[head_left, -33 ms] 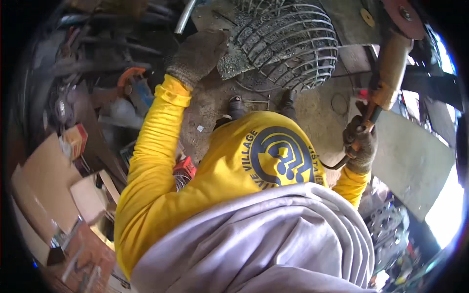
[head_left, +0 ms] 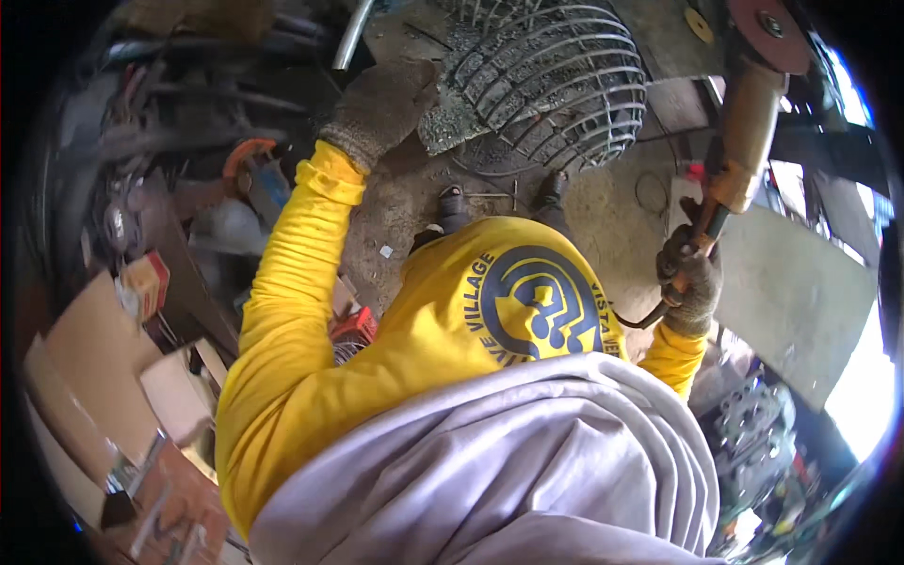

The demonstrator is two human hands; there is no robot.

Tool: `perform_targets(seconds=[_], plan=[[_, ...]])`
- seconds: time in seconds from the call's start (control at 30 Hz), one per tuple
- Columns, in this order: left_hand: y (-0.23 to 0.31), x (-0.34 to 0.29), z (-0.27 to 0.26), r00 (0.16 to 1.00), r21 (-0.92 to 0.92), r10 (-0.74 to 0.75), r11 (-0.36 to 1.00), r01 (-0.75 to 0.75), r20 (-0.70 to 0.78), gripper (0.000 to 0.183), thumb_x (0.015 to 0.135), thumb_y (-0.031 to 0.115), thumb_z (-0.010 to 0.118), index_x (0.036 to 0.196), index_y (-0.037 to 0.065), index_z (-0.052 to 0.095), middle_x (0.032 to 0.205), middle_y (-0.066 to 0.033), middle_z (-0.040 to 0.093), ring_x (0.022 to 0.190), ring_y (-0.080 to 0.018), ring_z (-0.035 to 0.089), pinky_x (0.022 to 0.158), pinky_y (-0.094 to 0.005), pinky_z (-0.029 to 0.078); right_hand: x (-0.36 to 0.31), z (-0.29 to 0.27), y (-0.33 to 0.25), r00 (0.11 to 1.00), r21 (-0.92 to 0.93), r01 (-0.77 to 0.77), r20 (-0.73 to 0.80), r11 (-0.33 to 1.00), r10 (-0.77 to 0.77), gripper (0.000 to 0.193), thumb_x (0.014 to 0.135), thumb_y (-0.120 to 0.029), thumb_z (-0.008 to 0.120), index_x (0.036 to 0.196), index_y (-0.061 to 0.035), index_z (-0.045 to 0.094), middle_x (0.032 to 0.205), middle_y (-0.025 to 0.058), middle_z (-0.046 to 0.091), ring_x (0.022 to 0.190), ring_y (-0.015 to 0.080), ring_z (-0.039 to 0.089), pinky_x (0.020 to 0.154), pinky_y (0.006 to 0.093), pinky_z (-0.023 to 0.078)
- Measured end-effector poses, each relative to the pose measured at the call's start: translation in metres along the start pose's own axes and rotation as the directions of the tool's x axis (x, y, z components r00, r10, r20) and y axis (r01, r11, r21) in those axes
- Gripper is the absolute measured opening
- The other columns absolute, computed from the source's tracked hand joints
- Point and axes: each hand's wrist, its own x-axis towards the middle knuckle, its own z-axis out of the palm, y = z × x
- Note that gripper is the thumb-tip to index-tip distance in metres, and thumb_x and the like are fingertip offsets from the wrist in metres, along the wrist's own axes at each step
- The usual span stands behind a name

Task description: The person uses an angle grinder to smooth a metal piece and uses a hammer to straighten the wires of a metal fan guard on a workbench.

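An angle grinder with a dusty orange-brown body is in the grip of my right hand, in a dark knit glove. Its reddish disc points away from me at the far right, apart from any other thing, and a dark cord runs back from the handle. My left hand, also gloved, is curled closed beside a flat metal plate; its fingertips are hidden, so what it holds cannot be made out. A metal tube ends just beyond it. Right of the plate lies a rounded cage of bent metal bars.
My sandalled feet stand on the dusty floor. Cardboard, a red box-like thing and clutter lie to the left. A greenish flat sheet and piled metal parts are on the right. A yellowish disc lies near the grinder.
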Motion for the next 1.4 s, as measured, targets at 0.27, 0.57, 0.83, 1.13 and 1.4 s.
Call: perform_targets(seconds=[0.27, 0.57, 0.83, 1.13, 1.4], plan=[[-0.027, 0.031, -0.01, 0.996, 0.018, 0.02, 1.0, -0.018, -0.088, 0.027, 0.093, 0.029, 0.061, 0.112, 0.011, 0.066, 0.106, -0.0161, 0.068, 0.098, -0.0338, 0.065, 0.081, -0.0424, 0.052, -0.117, 0.051, 0.042, 0.952, -0.022, -0.068, -0.3, 0.997, 0.059, 0.067, 0.073, -0.011, 0.06, 0.137, 0.0032, 0.043, 0.077, 0.0039, 0.054, 0.055, 0.0132, 0.055, 0.047, 0.0236, 0.047], [0.109, -0.104, 0.006, 0.83, -0.821, 0.555, 0.499, -0.277, 0.057, 0.064, 0.081, 0.017, 0.079, 0.136, 0.001, 0.051, 0.119, -0.0101, 0.066, 0.112, -0.0235, 0.061, 0.095, -0.039, 0.049, -0.17, 0.093, 0.076, 0.878, -0.163, -0.189, -0.47, 0.968, 0.093, 0.043, 0.077, -0.001, 0.064, 0.118, -0.0056, 0.052, 0.08, 0.0051, 0.061, 0.058, 0.011, 0.058, 0.046, 0.0225, 0.044], [0.228, -0.133, 0.02, 0.9, -0.851, 0.307, -0.333, 0.406, 0.309, 0.058, 0.074, 0.022, 0.085, 0.118, 0.003, 0.052, 0.102, -0.0067, 0.064, 0.09, -0.0156, 0.065, 0.074, -0.0302, 0.056, -0.216, 0.123, 0.128, 0.732, -0.907, -0.115, -0.353, 0.404, -0.583, 0.049, 0.078, -0.011, 0.072, 0.124, -0.0023, 0.057, 0.106, 0.0205, 0.067, 0.095, 0.036, 0.068, 0.08, 0.0418, 0.053], [0.203, -0.168, 0.027, 0.705, -0.713, 0.582, -0.281, 0.642, 0.406, 0.057, 0.072, 0.021, 0.087, 0.118, 0.005, 0.057, 0.107, -0.0066, 0.066, 0.102, -0.0173, 0.063, 0.09, -0.0346, 0.053, -0.235, 0.157, 0.067, 0.79, -0.122, -0.554, -0.39, 0.824, 0.473, 0.049, 0.076, 0.004, 0.069, 0.123, -0.0013, 0.056, 0.103, 0.0068, 0.065, 0.09, 0.0133, 0.062, 0.078, 0.0279, 0.052], [0.147, -0.175, 0.026, 0.525, -0.313, 0.728, -0.423, 0.85, 0.442, 0.063, 0.073, 0.022, 0.087, 0.124, 0.005, 0.054, 0.115, -0.0093, 0.064, 0.106, -0.0212, 0.063, 0.094, -0.0377, 0.053, -0.228, 0.225, 0.067, 0.763, -0.11, -0.557, -0.459, 0.823, 0.455, 0.06, 0.068, 0.0, 0.077, 0.123, -0.0009, 0.055, 0.109, 0.0089, 0.068, 0.099, 0.0179, 0.065, 0.089, 0.0325, 0.051]])
